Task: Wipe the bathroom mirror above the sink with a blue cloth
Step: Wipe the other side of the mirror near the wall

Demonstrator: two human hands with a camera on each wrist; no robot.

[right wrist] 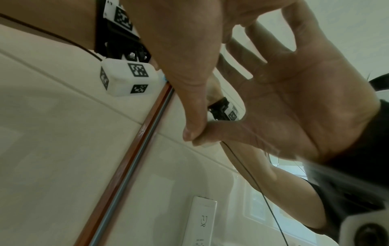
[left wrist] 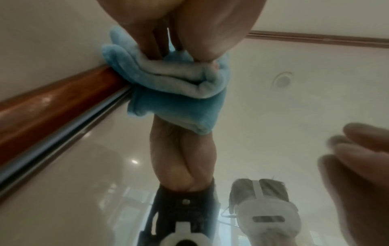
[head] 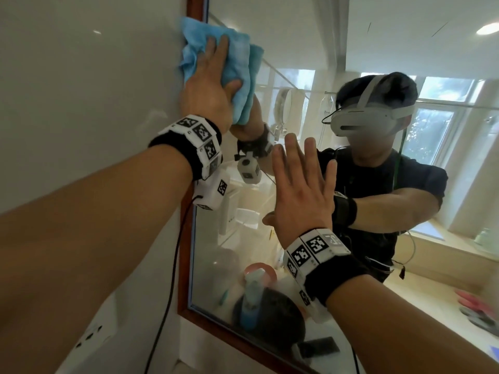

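Observation:
My left hand (head: 213,85) presses a bunched blue cloth (head: 235,58) against the mirror's top left corner. The cloth overlaps the brown wooden frame (head: 186,238) and the tiled wall. The fingers lie along the cloth and the thumb tucks round a fold of it. In the left wrist view the fingers and thumb of this hand (left wrist: 179,33) pinch the cloth (left wrist: 174,93) beside the frame (left wrist: 52,99). My right hand (head: 299,190) lies flat on the mirror glass (head: 210,238), lower and to the right, fingers spread and holding nothing. The right wrist view shows its thumb tip (right wrist: 191,131) touching the glass.
A black cable (head: 172,265) hangs from my left wrist camera down across the frame. A white wall socket (head: 91,333) sits on the tiles at lower left. Bottles, a dark round object and a phone (head: 318,346) show reflected near the mirror's bottom edge.

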